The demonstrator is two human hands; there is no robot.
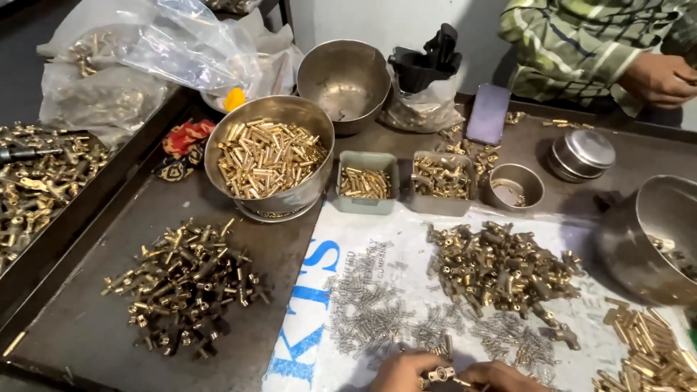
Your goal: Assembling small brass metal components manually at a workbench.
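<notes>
- At the left edge of the frame, a side tray (43, 181) holds a jumble of brass fittings.
- In the lower left, a loose pile of T-shaped brass fittings (185, 283) lies on the dark metal table (94, 327).
- Above it, left of centre, a big steel bowl (268, 156) is full of short brass tubes; an empty steel bowl (343, 83) stands behind it.
- At the bottom centre, the left hand (401, 372) is curled, fingers closed round a small brass fitting (438, 374), only partly in the frame.
- Just above the hands, small silvery springs (370, 312) are scattered over the white printed sheet (327, 254).
- The right hand (497, 377), also at the bottom edge, is closed and pinches the same small brass fitting from the other side; the two hands nearly touch.
- Right of centre, a heap of brass fittings (501, 265) sits on the sheet.
- In the lower right corner lies a heap of brass tubes (650, 352).
- Upper right, another person's hand (657, 78) shows, with a green plaid sleeve.
</notes>
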